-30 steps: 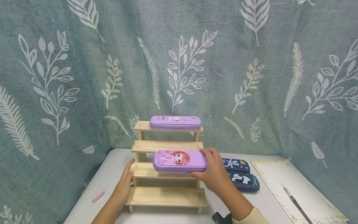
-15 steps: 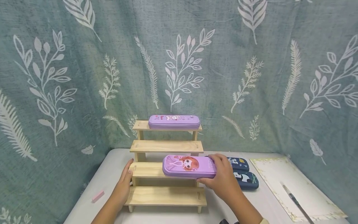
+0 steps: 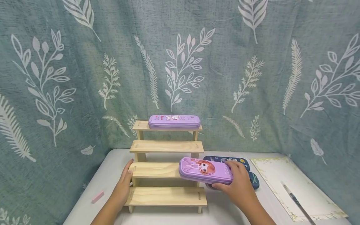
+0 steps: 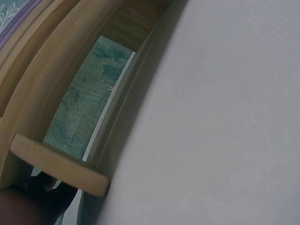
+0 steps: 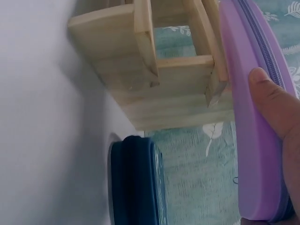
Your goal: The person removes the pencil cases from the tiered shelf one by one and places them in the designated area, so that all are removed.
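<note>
A white table (image 3: 92, 184) stands against a teal cloth backdrop (image 3: 84, 78) printed with white leaves and fern sprigs, which hangs behind and along both sides. At the middle of the table's back edge sits a wooden step rack (image 3: 166, 170) with 4 tiers. Near the right edge lies 1 pale sheet of paper (image 3: 295, 184) with a dark pen (image 3: 296, 203) on it, and near the left edge lies 1 small pink eraser (image 3: 97, 197).

The right hand (image 3: 239, 184) grasps a purple pencil case (image 3: 205, 170) by its right end, fingers over the top and thumb underneath. The case is long and flat with rounded corners, a zip along its side, and a cartoon girl with red hair on the lid. It is held tilted, off the right end of the rack's 2nd tier from the bottom, above the table.

The left hand (image 3: 123, 184) lies flat and relaxed against the rack's left side, fingers straight, grasping nothing.

There are 4 pencil cases: 2 purple, counting a second purple case (image 3: 174, 121) on the top tier, and 2 dark blue cases (image 3: 247, 170) side by side on the table right of the rack, partly hidden by the right hand.
</note>
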A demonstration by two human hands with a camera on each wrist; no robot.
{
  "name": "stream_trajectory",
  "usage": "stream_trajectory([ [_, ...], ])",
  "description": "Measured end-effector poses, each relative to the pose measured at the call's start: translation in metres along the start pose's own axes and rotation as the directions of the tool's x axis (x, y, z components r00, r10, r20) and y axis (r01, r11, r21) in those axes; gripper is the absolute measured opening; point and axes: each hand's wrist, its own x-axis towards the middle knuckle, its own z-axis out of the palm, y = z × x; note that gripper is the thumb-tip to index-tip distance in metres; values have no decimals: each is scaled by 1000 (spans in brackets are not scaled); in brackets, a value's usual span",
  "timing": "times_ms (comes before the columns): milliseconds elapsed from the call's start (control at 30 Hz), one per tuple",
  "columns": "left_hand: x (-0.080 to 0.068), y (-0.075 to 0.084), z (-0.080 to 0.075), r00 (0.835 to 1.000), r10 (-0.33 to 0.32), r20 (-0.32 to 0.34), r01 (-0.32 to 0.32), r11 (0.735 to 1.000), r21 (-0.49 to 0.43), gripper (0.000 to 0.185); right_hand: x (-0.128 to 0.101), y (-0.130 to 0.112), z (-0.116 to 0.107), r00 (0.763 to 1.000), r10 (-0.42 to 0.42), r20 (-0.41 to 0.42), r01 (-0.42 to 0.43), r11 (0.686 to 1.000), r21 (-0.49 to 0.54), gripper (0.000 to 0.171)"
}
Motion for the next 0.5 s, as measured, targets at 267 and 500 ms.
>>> stream_trajectory([
  [267,-2,0,0,1000,3,4,-3,1000,-4,59,-11,18,-8,1000,8,14,-8,1000,-4,100],
  [500,-2,2,-1,1000,-1,5,1,1000,-15,57,-13,33,-16,999,-22,-30,22,1000,-6,98],
])
